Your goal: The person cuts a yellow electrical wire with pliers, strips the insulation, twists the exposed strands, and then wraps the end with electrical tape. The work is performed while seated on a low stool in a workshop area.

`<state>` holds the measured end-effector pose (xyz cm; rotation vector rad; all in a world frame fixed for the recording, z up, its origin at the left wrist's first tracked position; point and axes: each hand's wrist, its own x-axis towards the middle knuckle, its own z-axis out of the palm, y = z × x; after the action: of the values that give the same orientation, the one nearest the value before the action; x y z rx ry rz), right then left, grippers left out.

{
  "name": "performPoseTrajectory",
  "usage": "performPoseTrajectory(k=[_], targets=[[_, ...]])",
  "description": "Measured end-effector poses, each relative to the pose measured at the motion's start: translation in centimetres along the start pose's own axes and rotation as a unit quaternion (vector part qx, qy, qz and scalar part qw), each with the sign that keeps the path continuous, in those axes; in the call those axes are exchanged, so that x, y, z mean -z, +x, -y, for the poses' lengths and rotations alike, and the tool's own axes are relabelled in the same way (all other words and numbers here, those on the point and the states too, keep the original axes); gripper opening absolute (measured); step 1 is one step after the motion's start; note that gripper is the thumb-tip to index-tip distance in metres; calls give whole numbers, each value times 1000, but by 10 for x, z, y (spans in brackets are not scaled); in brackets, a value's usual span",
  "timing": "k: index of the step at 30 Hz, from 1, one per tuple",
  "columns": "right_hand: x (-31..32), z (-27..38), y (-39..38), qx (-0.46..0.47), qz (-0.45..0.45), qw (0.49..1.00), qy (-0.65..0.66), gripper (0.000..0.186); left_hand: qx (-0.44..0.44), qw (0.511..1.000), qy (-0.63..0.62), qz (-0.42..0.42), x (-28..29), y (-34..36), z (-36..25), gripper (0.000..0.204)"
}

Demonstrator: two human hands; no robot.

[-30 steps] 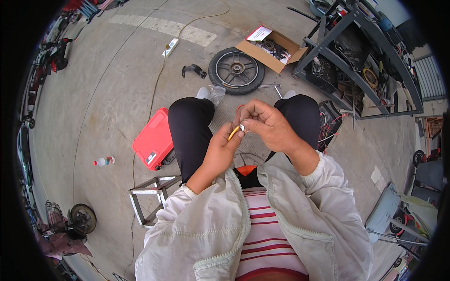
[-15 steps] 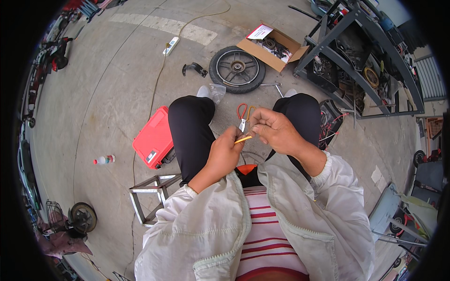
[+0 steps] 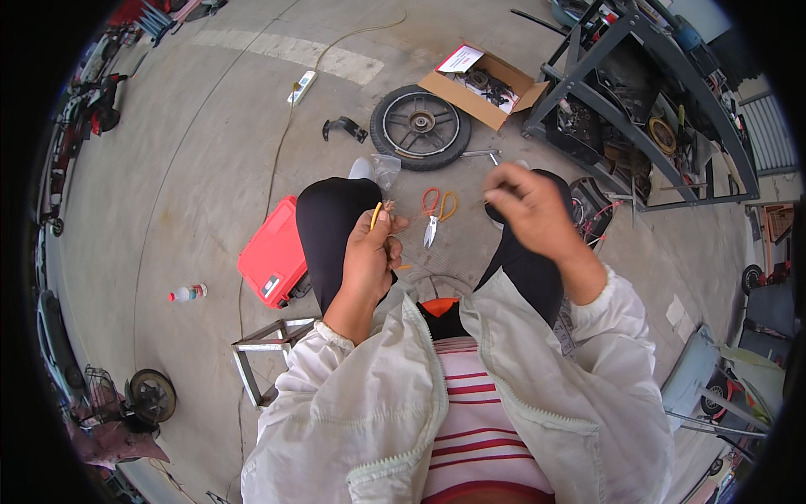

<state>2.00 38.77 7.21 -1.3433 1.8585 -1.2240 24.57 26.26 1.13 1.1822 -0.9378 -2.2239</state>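
Note:
My left hand (image 3: 367,259) is closed on a thin yellow wire (image 3: 376,216), which sticks up past the thumb. Fine bare copper strands (image 3: 389,207) fan out beside the fingertips, and a short bit of yellow shows below the hand. Held apart to the right, over my right knee, my right hand (image 3: 535,212) has its fingers curled together; whatever it pinches is too small to make out. Between my knees, scissors (image 3: 431,230) with one red and one yellow handle lie on the floor, blades pointing toward me.
Beyond my feet lie a spoked wheel with tyre (image 3: 380,134), a black curved bracket (image 3: 344,128) and an open cardboard box (image 3: 470,102). A red case (image 3: 270,252) and a metal frame stool (image 3: 252,370) are at left. A grey metal rack (image 3: 579,84) stands far right.
My hands have separated: the left moved left and up with the yellow wire now upright, the right moved right and up. The scissors between them are now fully visible.

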Motion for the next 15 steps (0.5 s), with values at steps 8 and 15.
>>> performPoseTrajectory(k=[8,15], targets=[[-79,7,18,86,-61,992,-73,13,-17,997,-26,66,-36,-2,-10,21],[-78,3,29,92,-65,991,-73,12,-25,997,-6,77,-31,10,-9,16]])
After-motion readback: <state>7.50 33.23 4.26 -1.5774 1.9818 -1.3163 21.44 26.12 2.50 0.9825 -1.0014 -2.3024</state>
